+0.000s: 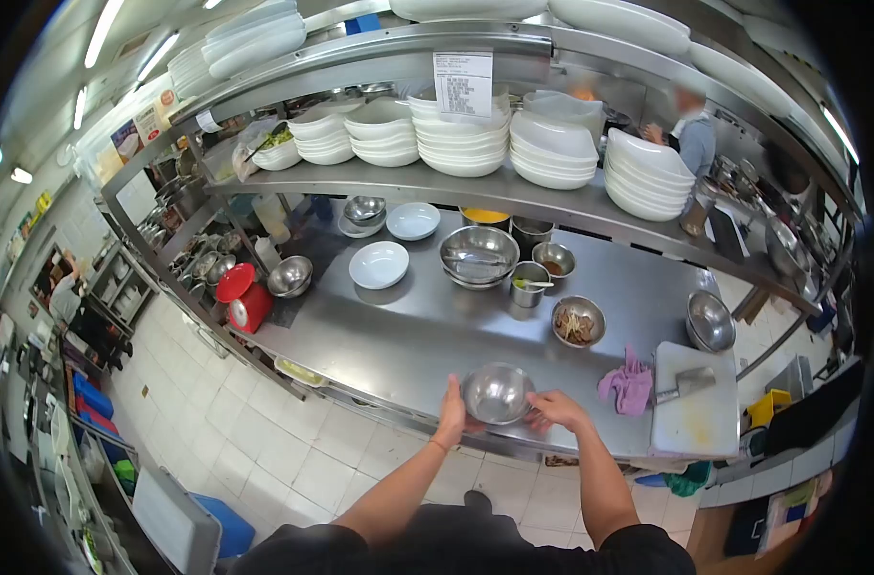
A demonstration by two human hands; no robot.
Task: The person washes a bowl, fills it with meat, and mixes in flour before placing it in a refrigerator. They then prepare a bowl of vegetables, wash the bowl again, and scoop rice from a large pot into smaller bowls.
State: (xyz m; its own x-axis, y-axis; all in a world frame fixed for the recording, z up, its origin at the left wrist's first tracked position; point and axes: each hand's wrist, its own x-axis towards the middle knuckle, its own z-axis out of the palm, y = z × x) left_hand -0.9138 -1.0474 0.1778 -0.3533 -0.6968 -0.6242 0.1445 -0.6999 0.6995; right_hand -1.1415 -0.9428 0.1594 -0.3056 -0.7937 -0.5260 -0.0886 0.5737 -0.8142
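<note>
Steel bowl (496, 393) sits at the near edge of the bench (408, 335), held from both sides: left hand (451, 414) cups its left rim, right hand (555, 409) grips the right rim, fingers curled on metal. Bowl looks empty. Judgement: keep both grips even and the bowl level, since the bench edge is just beside it. Pink cloth (628, 386) and cutting board (696, 414) with cleaver (684, 383) lie to the right, well apart.
</note>
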